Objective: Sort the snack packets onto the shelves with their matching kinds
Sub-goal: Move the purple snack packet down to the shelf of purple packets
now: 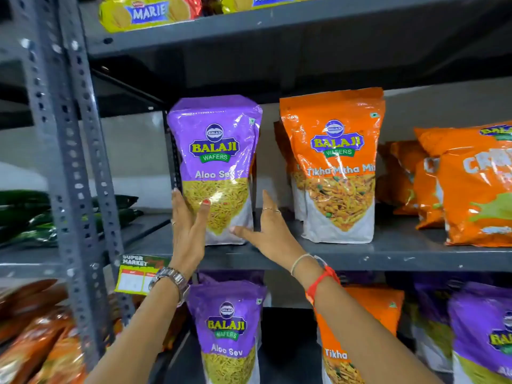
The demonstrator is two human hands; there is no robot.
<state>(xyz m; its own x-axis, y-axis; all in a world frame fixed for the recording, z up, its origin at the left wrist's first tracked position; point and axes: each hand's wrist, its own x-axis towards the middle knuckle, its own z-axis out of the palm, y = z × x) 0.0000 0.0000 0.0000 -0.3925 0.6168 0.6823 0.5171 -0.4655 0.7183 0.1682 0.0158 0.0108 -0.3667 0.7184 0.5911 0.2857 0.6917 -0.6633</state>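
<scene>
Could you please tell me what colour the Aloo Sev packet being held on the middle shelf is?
Purple on top, with a clear window below, on the Aloo Sev packet; head view.

Premises: retail shop. Evidence: slotted grey steel shelving (pixel 360 257) stocked with branded snack packets (pixel 336 164); "Super Market" price label (pixel 137 274) on shelf edge.

Middle shelf (pixel 388 254): an open gap between the upright purple Aloo Sev packet (pixel 214 162) and the orange Tikha Mitha packets (pixel 336 167) admits a hand, bounded left by the perforated steel post (pixel 74 173) and right by stacked orange bags (pixel 471 187).
</scene>
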